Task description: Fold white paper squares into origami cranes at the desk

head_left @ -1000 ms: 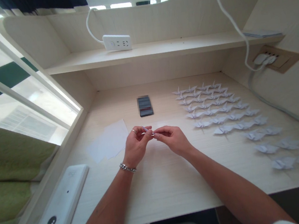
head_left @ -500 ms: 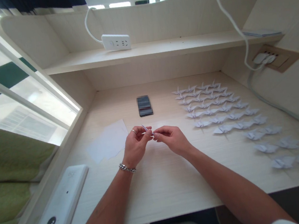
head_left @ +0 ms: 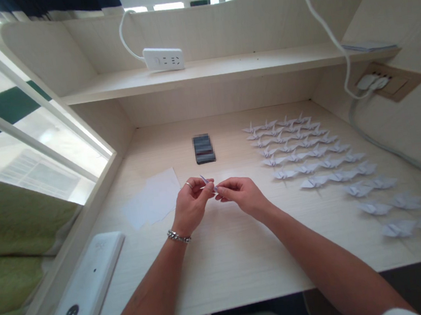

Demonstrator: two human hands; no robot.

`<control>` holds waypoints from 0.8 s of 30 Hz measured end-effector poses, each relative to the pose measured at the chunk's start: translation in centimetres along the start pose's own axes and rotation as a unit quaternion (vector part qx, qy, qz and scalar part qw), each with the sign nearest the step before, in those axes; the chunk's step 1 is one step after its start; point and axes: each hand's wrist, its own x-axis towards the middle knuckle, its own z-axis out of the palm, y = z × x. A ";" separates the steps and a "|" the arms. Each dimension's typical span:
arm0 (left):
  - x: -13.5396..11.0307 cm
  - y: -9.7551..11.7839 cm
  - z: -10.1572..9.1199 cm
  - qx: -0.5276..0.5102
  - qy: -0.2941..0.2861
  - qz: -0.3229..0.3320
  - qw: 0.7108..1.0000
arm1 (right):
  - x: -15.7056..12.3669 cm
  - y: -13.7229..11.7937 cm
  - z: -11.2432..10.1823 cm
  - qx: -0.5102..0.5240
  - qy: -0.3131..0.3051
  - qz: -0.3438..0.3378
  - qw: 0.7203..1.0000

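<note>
Over the middle of the desk, my left hand (head_left: 194,200) pinches a small folded piece of white paper (head_left: 204,179) between thumb and fingers; its narrow tip sticks up past the fingers. My right hand (head_left: 240,193) has its thumb and forefinger pressed together at the paper's right end. Most of the paper is hidden by the fingers. To the right lie several rows of white folded paper cranes (head_left: 309,152). Left of my left hand are flat sheets of white paper (head_left: 154,197), overlapping one another.
A dark, blurred phone-like object (head_left: 204,148) lies beyond my hands. A white lamp-like device (head_left: 90,282) stands at the left edge. On the shelf (head_left: 222,69) sits a white power strip (head_left: 163,59). A white cable (head_left: 315,11) runs down to the wall socket (head_left: 393,81).
The fingers of my right hand have shifted very slightly at the paper's end. My left hand and everything on the desk look the same.
</note>
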 end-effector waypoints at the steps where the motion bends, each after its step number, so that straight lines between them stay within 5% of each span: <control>1: 0.0 0.0 0.0 0.001 -0.001 0.001 1.000 | 0.0 -0.1 0.0 0.003 0.000 0.004 1.000; 17: 0.0 0.0 0.1 0.019 -0.005 0.002 1.000 | -0.6 0.2 0.5 -0.089 0.031 -0.055 0.994; 24: -0.6 0.2 1.0 0.089 0.015 0.057 0.994 | -0.7 0.4 0.5 -0.248 0.108 -0.135 0.953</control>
